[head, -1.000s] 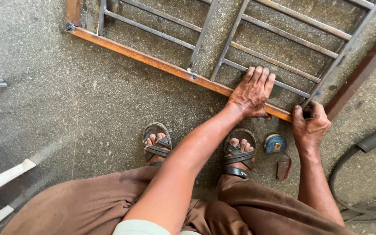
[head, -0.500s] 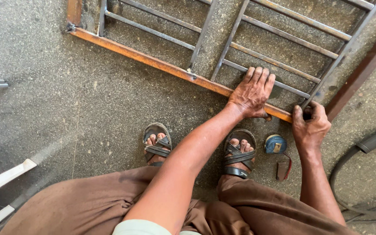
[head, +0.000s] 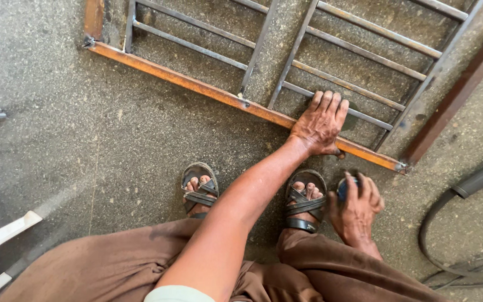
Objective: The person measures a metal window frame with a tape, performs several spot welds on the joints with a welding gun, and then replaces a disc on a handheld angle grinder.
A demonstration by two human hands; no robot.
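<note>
A welded metal grille lies flat on the concrete floor, with a rusty orange bottom rail (head: 185, 82) and grey bars (head: 359, 47). My left hand (head: 322, 124) rests palm down on that rail and a lower bar, fingers spread and flat. My right hand (head: 358, 208) is down on the floor beside my right sandal, its fingers curled over a small blue round tool (head: 344, 188), which is mostly hidden. The grille's right corner weld (head: 402, 166) lies just above that hand.
My sandalled feet (head: 199, 190) stand close to the rail; brown cloth covers my knees. A dark brown bar (head: 459, 89) lies along the grille's right side. A black hose (head: 479, 179) curves at the right. White strips (head: 1, 235) lie at the lower left.
My right hand left the grille's right corner and came down onto the blue round tool by my foot. The left hand stayed on the rail.
</note>
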